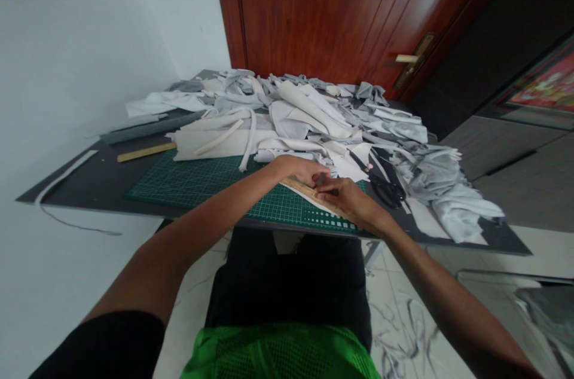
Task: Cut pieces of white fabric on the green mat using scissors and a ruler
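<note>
My left hand [307,170] curls down over the cutting mat, wrist bent, its fingers closed around something I cannot make out. My right hand [350,195] meets it from the right, thumb and fingers pinched together. A small dark thing [320,178] shows between the two hands; its kind is unclear. Under both hands lies a wooden ruler [301,189], partly hidden by the right hand and forearm. A strip of whitish material [314,202] shows along its near edge. Both rest on the green gridded cutting mat [201,179].
Whitish and grey leather-like scraps [309,110] heap across the back of the dark table [112,182]. Black-handled scissors [385,188] lie right of the hands. Another wooden ruler [146,152] lies at left. More scraps [448,188] pile at right. Behind is a door [314,14].
</note>
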A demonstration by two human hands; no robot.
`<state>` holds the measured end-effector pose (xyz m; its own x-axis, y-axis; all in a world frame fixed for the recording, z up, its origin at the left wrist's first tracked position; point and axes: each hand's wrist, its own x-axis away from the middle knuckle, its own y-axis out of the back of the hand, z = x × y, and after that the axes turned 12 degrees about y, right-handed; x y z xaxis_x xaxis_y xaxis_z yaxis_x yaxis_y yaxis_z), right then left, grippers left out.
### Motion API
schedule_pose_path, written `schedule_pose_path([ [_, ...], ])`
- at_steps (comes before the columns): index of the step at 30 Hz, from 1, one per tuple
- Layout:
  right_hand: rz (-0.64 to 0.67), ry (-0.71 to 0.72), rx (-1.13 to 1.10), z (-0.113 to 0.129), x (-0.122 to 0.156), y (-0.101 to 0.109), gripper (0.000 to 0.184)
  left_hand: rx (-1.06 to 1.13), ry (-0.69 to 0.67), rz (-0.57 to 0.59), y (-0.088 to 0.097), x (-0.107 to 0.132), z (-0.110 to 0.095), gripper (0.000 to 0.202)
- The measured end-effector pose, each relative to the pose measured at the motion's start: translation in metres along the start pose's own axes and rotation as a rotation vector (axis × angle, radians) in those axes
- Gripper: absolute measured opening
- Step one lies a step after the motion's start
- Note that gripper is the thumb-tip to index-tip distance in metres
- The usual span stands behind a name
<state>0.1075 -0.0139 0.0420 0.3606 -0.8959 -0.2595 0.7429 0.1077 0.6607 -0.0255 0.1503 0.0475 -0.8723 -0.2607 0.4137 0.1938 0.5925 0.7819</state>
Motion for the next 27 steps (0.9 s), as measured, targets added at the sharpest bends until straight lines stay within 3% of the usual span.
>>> schedule_pose_path([
  [4, 0.044, 0.0, 0.07, 0.009, -0.003, 0.012, 0.024, -0.046, -0.015, 0.007, 0.002, 0.002, -0.002, 0.05],
  [8, 0.113, 0.014, 0.062, 0.003, -0.004, 0.019, 0.026, -0.058, -0.018, -0.006, 0.002, 0.0, -0.002, 0.046],
  [14, 0.046, -0.126, -0.013, -0.004, 0.003, 0.002, 0.027, -0.036, -0.015, -0.012, -0.001, -0.005, 0.002, 0.05],
  [27, -0.081, -0.105, 0.112, -0.001, 0.023, -0.014, 0.026, -0.09, 0.086, 0.003, 0.002, 0.01, -0.012, 0.048],
])
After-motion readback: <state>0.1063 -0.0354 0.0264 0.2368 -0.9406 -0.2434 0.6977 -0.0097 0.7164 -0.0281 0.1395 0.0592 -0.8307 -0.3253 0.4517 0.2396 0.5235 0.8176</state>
